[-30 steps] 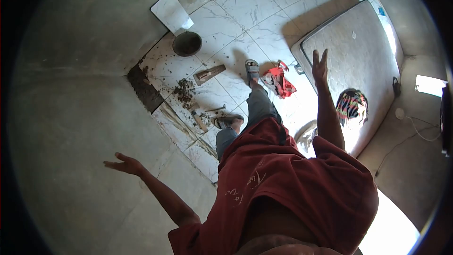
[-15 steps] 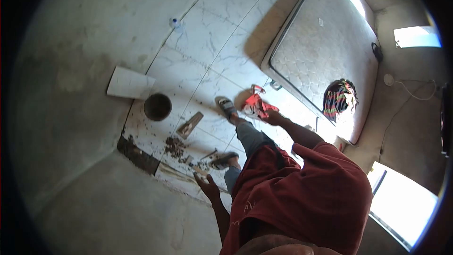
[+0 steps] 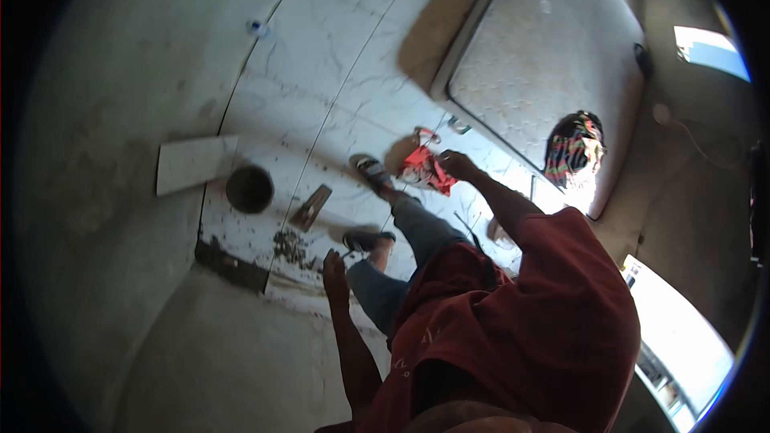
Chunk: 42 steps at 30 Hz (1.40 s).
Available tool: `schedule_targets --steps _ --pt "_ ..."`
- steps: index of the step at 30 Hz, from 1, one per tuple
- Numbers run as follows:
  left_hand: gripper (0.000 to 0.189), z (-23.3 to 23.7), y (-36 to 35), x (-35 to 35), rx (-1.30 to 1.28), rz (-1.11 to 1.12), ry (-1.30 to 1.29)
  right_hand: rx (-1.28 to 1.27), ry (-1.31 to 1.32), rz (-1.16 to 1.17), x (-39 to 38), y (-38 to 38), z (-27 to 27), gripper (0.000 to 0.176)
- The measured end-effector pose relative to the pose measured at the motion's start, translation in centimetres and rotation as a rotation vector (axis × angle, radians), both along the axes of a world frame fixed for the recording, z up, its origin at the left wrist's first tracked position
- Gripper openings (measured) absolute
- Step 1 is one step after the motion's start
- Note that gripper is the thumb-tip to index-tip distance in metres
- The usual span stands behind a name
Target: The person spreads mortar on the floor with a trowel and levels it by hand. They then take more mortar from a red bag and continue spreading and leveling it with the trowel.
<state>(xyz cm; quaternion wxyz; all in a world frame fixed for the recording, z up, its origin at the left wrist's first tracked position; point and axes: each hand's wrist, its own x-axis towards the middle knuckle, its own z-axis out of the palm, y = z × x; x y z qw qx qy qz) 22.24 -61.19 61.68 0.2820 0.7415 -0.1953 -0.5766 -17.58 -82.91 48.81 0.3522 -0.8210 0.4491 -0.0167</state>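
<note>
My left hand (image 3: 335, 266) is closed near the floor beside one foot; a short thin piece shows at its fingers, too small to name. Close by are dark crumbled debris (image 3: 290, 248) and a flat wooden-looking tool (image 3: 312, 208). My right hand (image 3: 459, 165) has its fingers curled just beside a crumpled red and white bag or cloth (image 3: 425, 170); what it holds, if anything, is too small to tell. A round dark bucket (image 3: 249, 189) stands near the wall, next to a pale rectangular tile (image 3: 195, 164).
A mattress (image 3: 541, 56) with a bundle of patterned cloth (image 3: 574, 152) on it lies at the upper right. A bottle (image 3: 257, 29) is by the wall edge. An exposed dark strip (image 3: 231, 266) runs along the wall base. My shod feet (image 3: 370, 171) stand on the tiled floor.
My left hand has moved up and left and its fingers have closed. My right hand has lifted slightly from the red item. The foot near the debris has shifted, and the view has turned.
</note>
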Motion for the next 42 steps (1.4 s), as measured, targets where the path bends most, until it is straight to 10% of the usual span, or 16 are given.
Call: schedule_targets --steps 6,8,13,15,19,23,31,39,41,42 --pt "0.061 -5.5 2.2 -1.9 0.294 0.196 0.032 0.151 0.092 -0.052 2.4 1.8 -10.4 0.029" --pt "0.063 -7.7 3.6 -2.7 0.332 0.21 0.071 0.55 0.447 -0.09 4.7 1.6 -12.0 0.036" --pt "0.058 -13.6 4.3 -4.3 0.485 0.166 0.292 0.57 0.704 0.203 7.1 3.6 -21.0 0.033" --pt "0.055 -17.5 4.8 -4.4 0.505 0.201 0.332 0.174 0.703 0.299 7.2 5.6 -25.6 0.016" --pt "0.053 -24.2 7.4 -4.8 0.47 0.487 0.421 0.51 0.973 0.375 8.0 6.5 -33.2 0.03" --pt "0.056 -28.6 9.8 -4.5 0.497 0.526 0.415 0.503 0.816 0.059 3.8 8.8 -38.3 0.025" --pt "0.044 -30.7 7.1 -8.8 0.232 0.347 0.461 0.234 0.135 0.059 9.7 4.3 -19.2 0.013" --pt "0.05 -24.4 -0.7 -5.7 -0.265 1.257 1.211 0.287 -0.24 0.449 21.7 9.1 -5.9 0.016" --pt "0.049 -22.6 -0.8 -3.1 -0.321 1.14 1.037 0.633 0.172 0.469 24.0 10.9 -4.5 0.021" --pt "0.048 -22.1 -0.3 -1.8 -0.353 1.009 0.867 0.488 -0.021 0.43 26.3 11.1 -4.1 0.01"
